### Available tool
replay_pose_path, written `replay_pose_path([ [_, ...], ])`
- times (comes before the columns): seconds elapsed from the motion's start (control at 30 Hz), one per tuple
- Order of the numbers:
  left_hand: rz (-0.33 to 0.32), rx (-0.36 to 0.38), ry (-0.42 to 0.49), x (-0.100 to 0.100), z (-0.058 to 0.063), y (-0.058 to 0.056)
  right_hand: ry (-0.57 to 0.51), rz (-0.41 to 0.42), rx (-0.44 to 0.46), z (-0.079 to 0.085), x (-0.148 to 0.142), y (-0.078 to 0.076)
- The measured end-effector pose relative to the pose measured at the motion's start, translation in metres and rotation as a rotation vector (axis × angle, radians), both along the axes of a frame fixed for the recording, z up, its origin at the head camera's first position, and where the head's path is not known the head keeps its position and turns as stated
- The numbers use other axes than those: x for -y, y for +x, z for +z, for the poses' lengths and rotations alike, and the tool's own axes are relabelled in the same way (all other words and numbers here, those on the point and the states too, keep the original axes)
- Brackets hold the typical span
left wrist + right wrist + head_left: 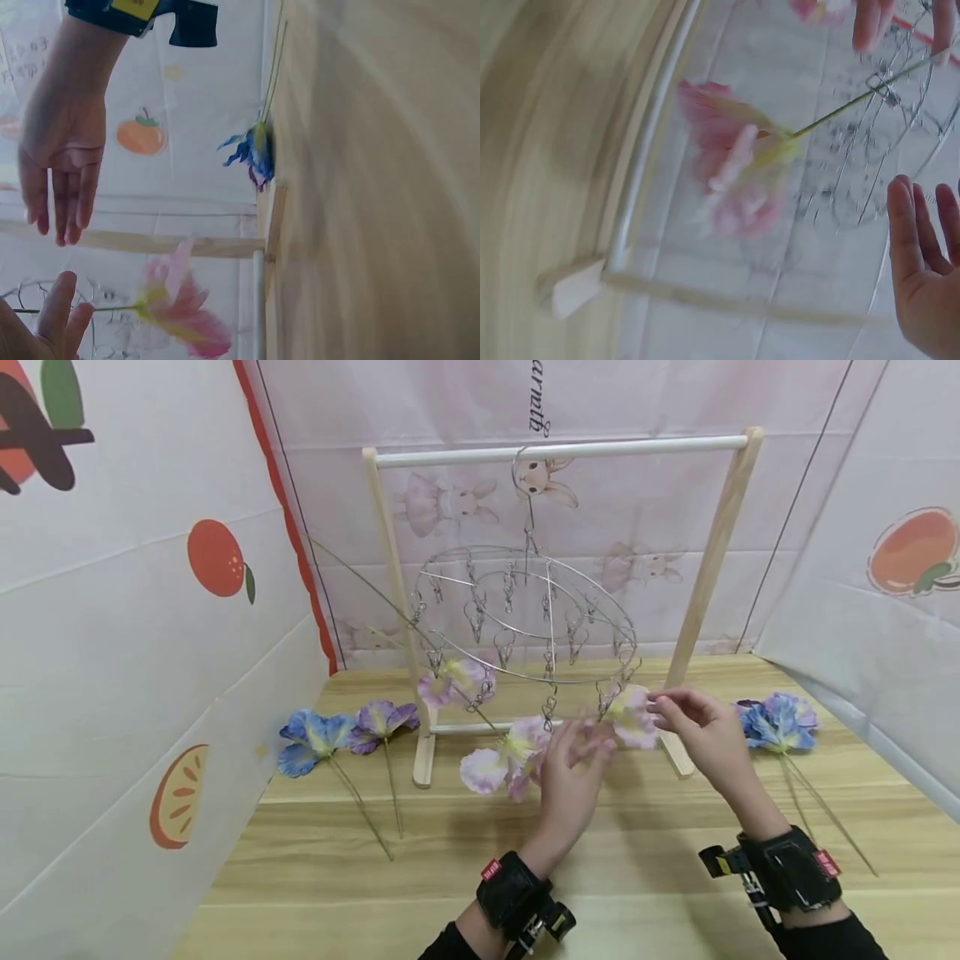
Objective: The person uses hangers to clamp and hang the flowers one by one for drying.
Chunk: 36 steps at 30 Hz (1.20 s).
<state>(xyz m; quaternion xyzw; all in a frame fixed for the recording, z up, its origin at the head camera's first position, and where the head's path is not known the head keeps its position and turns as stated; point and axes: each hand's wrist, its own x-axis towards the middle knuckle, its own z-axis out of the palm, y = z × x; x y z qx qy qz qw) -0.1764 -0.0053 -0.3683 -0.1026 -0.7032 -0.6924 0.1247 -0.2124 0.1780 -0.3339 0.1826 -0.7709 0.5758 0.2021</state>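
Pink flowers (510,756) hang at wire ring (551,618); that bit looks done. Blue flowers (318,739) and purple flower (378,724) lie on bench (360,910), maybe left to do. Left hand (573,777), fingers spread, and right hand (708,739), fingers loose, near pink flowers, both holding nothing.

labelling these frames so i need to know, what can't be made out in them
- Left hand: left wrist view, largely cut off by the lower-left corner.
- Pink flower: right wrist view, petal edges blurred.
- Metal clips: head view, too small to tell whether each is shut.
- Printed word: head view, start cut off by the top edge.
- Pink petals: head view, partly hidden by the left hand.
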Motion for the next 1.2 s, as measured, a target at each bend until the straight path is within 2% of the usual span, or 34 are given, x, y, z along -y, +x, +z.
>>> replay_pose_path([
  [0.07,-0.045,0.024,0.027,-0.003,-0.004,0.005,-0.03,-0.011,0.03,-0.003,-0.012,0.001],
  [0.13,-0.08,0.044,0.047,-0.005,-0.007,0.009,-0.012,-0.034,0.067,-0.005,-0.024,0.002],
  [0.3,-0.129,0.095,0.049,-0.012,-0.01,0.016,0.067,-0.075,0.154,-0.012,-0.05,0.002],
  [0.5,-0.17,0.159,0.06,-0.022,-0.016,0.02,0.096,-0.093,0.263,-0.021,-0.075,0.001],
  [0.7,-0.205,0.198,0.092,-0.033,-0.02,0.019,0.176,-0.117,0.377,-0.023,-0.098,-0.001],
  [0.9,-0.264,0.234,0.181,-0.047,-0.021,0.015,0.236,-0.113,0.465,-0.023,-0.121,-0.004],
  [1.03,-0.294,0.293,0.247,-0.057,-0.021,0.014,0.261,-0.116,0.532,-0.023,-0.138,-0.006],
  [1.2,-0.345,0.392,0.31,-0.071,-0.022,0.012,0.343,-0.132,0.634,-0.023,-0.159,-0.01],
])
